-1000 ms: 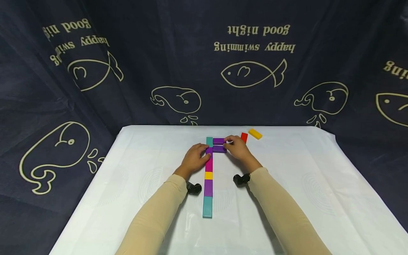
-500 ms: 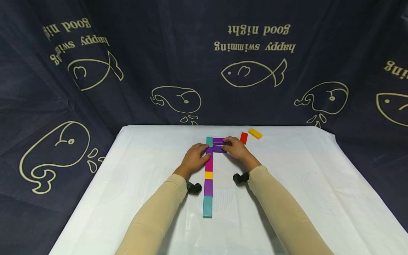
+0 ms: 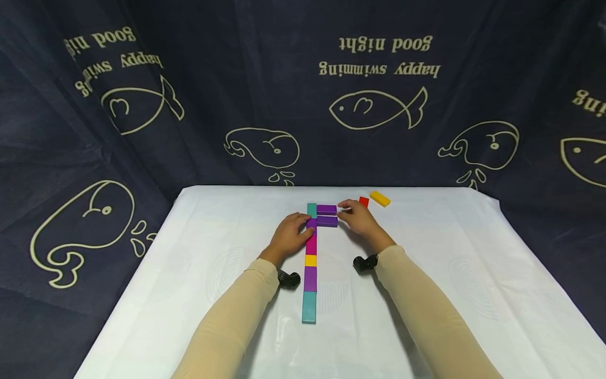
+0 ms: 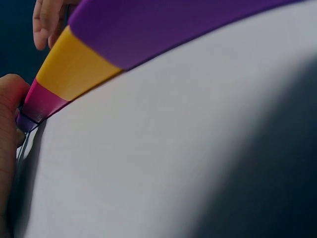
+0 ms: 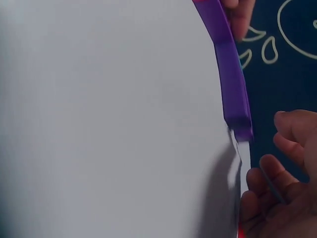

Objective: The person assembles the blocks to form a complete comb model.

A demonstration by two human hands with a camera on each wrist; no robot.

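A straight column of flat coloured blocks runs toward me on the white table. From the far end it shows a teal block [image 3: 311,209], a purple block [image 3: 311,225], a magenta block [image 3: 311,246], a yellow block [image 3: 310,260], another purple block [image 3: 310,279] and a near teal block [image 3: 309,308]. My left hand [image 3: 287,234] touches the far purple and magenta blocks with fingertips and thumb. Two parallel purple blocks, one farther [image 3: 326,210] and one nearer [image 3: 327,221], extend rightward from the column's top. My right hand [image 3: 359,218] is just right of their ends, holding nothing.
A red block [image 3: 363,201], partly hidden behind the right hand, and a loose yellow block [image 3: 380,199] lie at the back. Behind the table's far edge hangs a dark printed cloth [image 3: 303,95]. Each wrist wears a black camera.
The right hand has let go of the two purple blocks and drawn slightly right, its fingers now apart from them. The left hand stays in place.
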